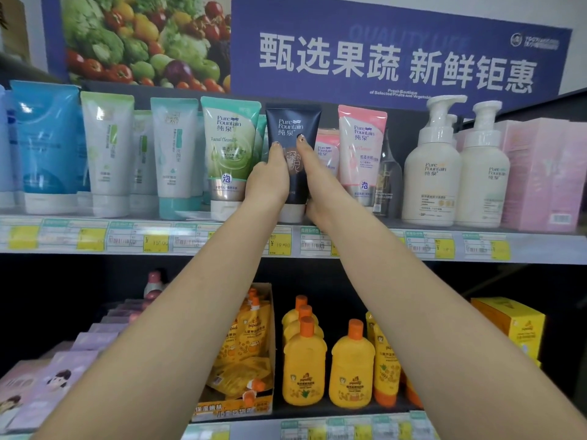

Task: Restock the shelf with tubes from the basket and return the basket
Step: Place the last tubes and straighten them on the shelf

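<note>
Dark tube (291, 160): navy, nearly black, with white "Pure Fountain" lettering near its flat top end and a pale cap at the bottom; it stands cap-down and upright on the upper shelf (222, 239).
My left hand (266, 182): I hold the tube's left edge, one finger stretched up its front, thumb side hidden behind the tube.
My right hand (309, 173): I hold the tube's right edge, one finger reaching up to the lettering, the heel of the hand low by the cap.
Hands together: both clasp the same tube, one on each side, close but not touching each other.
Display box (254, 401): on the lower shelf under my left arm, an open card box holding yellow pouches (254, 328) with orange spouts, some upright, some lying flat.
Yellow bottles (305, 360): orange-capped, standing in rows just right of that box.
Tube's neighbours: a green tube (227, 154) just to its left, a pink tube (360, 154) to its right with a smaller pink one between, set further back.
Further along: white pump bottles (432, 166) to the right, pale blue and green tubes to the left.
Behind: a blue banner (397, 58) with white characters above the shelf.
</note>
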Available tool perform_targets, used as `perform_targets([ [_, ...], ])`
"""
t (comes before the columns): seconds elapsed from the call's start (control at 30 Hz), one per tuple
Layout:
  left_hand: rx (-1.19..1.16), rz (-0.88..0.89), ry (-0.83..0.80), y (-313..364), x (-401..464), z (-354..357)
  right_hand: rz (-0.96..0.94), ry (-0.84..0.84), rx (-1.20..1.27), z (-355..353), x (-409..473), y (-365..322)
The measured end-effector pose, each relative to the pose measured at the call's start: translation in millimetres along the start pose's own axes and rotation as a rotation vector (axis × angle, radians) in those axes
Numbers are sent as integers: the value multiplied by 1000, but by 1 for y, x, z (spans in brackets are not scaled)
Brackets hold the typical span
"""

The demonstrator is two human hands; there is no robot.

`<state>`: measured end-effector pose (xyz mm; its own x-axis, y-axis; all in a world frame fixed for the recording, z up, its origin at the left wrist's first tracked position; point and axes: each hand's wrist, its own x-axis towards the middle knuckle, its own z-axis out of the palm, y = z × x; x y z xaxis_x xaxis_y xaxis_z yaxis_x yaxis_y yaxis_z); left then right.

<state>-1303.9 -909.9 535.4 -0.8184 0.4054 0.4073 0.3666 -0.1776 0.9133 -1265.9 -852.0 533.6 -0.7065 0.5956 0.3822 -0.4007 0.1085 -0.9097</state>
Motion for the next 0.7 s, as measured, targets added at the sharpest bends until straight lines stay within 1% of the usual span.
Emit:
perform_targets([
  [0.2, -10, 2, -19, 1, -3, -1, 25, -9, 21, -3, -2, -2],
  [0.3, -95, -7, -34, 3, -4, -1, 38, -5, 58, -2, -5, -6],
  [0.43, -165, -26, -39, -17, 28, 8, 52, 6, 90, -1, -6, -9],
  [0.6, -296, -78, -58, -9, 21, 9, 66, -4, 118, -2, -7, -14],
  [0.7, -395, -106, -28, -1, 15, 8, 69, -8, 109, -1, -8, -15],
])
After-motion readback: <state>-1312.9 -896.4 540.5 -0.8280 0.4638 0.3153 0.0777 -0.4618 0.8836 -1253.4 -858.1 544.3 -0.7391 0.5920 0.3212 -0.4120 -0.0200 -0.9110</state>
